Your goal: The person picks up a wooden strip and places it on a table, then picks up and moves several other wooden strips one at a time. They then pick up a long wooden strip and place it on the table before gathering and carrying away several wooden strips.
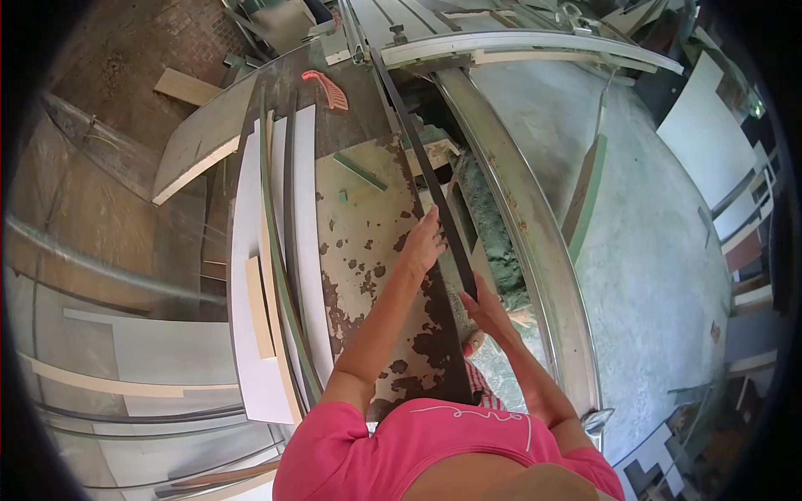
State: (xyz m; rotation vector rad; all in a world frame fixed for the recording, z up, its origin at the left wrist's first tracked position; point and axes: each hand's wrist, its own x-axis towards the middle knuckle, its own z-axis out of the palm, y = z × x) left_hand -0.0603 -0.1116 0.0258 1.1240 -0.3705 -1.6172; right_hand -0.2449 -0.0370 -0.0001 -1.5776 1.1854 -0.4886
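A long, narrow dark strip (431, 177) runs from the far end of the workbench toward my body. Its near end is in my right hand (487, 311), with fingers and thumb closed around it. My left hand (423, 243) is farther up, curled against the strip's left edge; some of its fingertips are hidden. Under my left forearm is a worn board (368, 267) with peeling dark patches. On it lie a short green strip (360, 171) and a small green scrap (342, 197).
Left of the board are white panels (306, 192) and several long strips. A pink comb-like piece (331, 90) lies farther back. Right of my hands runs a metal-edged rail (522, 225), with a wide pale panel (643, 225) beyond it. A white crossbar (535, 43) spans the far end.
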